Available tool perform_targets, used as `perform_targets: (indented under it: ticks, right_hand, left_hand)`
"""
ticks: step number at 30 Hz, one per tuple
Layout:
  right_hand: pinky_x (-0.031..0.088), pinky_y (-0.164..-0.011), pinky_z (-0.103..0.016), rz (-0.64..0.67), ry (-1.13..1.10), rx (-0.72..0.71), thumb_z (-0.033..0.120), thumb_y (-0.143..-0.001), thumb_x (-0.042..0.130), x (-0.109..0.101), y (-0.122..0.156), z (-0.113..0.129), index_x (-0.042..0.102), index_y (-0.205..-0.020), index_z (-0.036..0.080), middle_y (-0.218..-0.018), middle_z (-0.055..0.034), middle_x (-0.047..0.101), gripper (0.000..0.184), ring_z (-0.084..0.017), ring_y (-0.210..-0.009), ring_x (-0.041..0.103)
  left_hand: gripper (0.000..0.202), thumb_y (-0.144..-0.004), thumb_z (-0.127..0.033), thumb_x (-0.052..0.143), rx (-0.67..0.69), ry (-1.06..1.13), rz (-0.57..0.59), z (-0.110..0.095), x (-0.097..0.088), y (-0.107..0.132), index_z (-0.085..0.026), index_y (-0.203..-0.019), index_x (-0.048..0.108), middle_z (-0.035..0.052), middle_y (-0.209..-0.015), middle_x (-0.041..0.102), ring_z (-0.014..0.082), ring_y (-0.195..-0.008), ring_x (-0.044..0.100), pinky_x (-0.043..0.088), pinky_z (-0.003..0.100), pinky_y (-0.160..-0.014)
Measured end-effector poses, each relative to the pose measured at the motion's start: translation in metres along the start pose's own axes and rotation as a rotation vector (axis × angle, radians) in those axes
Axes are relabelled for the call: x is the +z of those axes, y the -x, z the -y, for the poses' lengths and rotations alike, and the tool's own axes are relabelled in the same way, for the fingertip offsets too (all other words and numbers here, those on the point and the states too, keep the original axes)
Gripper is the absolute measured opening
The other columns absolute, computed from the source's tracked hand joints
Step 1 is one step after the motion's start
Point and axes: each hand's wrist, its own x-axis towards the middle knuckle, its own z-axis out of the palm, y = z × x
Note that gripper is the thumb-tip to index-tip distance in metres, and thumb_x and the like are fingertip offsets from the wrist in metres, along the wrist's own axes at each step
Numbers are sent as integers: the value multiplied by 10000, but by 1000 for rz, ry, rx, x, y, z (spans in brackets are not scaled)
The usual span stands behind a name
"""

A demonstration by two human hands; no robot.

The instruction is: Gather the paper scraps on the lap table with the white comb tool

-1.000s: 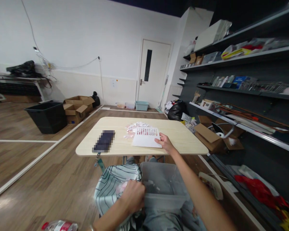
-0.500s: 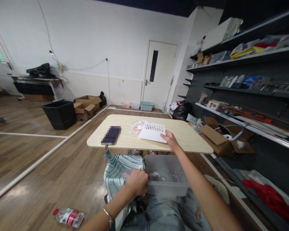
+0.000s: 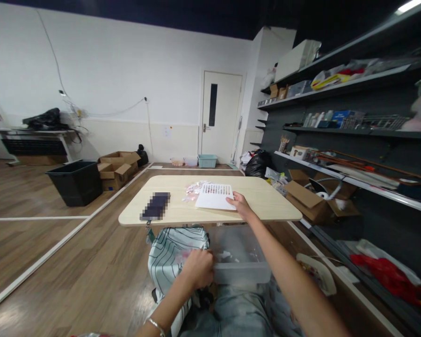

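My right hand (image 3: 239,206) lies spread and flat on the near right corner of the white slotted card (image 3: 213,197). It presses on the card rather than gripping it, with the fingers loose and apart. The card rests on the pale table (image 3: 273,206), and its far left edge sits just beside a scatter of small pink and white packets (image 3: 193,189). A dark flat device (image 3: 156,206) sits well to the left, near the table's near edge.

My left hand (image 3: 197,269) is curled into a closed fist at the near left rim of the clear plastic bin (image 3: 242,271) on my lap. I cannot tell whether it clamps the rim itself or something small against it. A striped cloth bag (image 3: 170,255) touches the bin's left side.

Compared with half a second ago, both hands are where they were: the right on the same corner of the card, the left shut at the same rim. What changed is the view. The table now sits a little further left in the frame, and the water bottle that lay on the floor at near left has dropped almost out of the picture.
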Motion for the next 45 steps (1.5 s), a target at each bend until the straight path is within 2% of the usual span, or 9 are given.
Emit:
perform_targets:
  ticks: [7,12,16,24,26,31,35,38,45]
  right_hand:
    - [618,-879,-437,12,-9,9,377,-625,906,-1,2,0,718,-1008,204,-978,-93,821,461,-304,-933,775]
    - [616,-874,-419,10,-11,27,385,-601,920,-1,1,0,714,-971,203,-986,-80,825,461,-293,-919,777]
    - [611,-876,-409,5,-17,32,370,-610,916,-1,2,0,711,-953,204,-977,-77,825,433,-281,-892,778]
    - [611,-856,-393,0,-3,16,370,-613,909,-2,2,0,715,-949,191,-977,-83,824,427,-276,-883,775]
    - [611,-866,-400,3,-7,17,373,-610,911,-2,2,0,717,-953,189,-973,-83,824,435,-282,-894,776]
    - [614,-869,-408,10,-14,21,370,-604,912,-2,1,0,716,-969,199,-994,-87,824,449,-297,-935,774]
    - [613,-860,-408,11,-12,24,376,-597,913,-2,0,-1,713,-956,201,-962,-82,823,447,-296,-911,775]
    - [610,-855,-406,11,-2,28,378,-609,909,-3,0,-2,714,-965,194,-946,-83,822,446,-290,-891,775]
    - [601,-847,-377,20,3,18,356,-614,908,-2,0,-2,722,-972,194,-966,-73,823,435,-269,-875,771]
  left_hand:
    - [275,-877,-242,605,-2,48,3,-7,9,5,-163,-1090,760,189,-1173,713,303,-986,722,557,404,-822]
    - [317,-923,-369,588,-68,117,-8,-2,0,11,-228,-1153,753,144,-1316,648,284,-1002,722,562,405,-858]
    - [314,-908,-394,611,-113,108,-26,3,-12,14,-232,-1145,738,140,-1466,544,290,-1031,718,573,420,-859]
    - [596,-788,-154,594,-156,146,-63,6,-13,19,-257,-1374,560,127,-1652,358,265,-1115,688,544,390,-929]
    - [611,-784,-126,567,-163,152,-82,4,-11,21,-255,-1381,558,124,-1600,429,258,-1130,675,525,390,-965]
    - [440,-811,-154,581,-104,105,-39,-7,-4,15,-235,-1234,671,129,-1306,636,297,-1173,629,498,437,-999]
    - [408,-782,-231,691,-20,52,-8,-15,8,8,-225,-1189,704,142,-1251,661,348,-1167,610,523,469,-941]
    - [296,-863,-250,634,12,51,-23,-14,13,5,-235,-1145,723,138,-1197,682,345,-1145,620,538,460,-890]
    - [298,-934,-176,517,18,77,-97,-8,-2,-2,-244,-1134,726,140,-1205,662,298,-1108,641,555,415,-842]
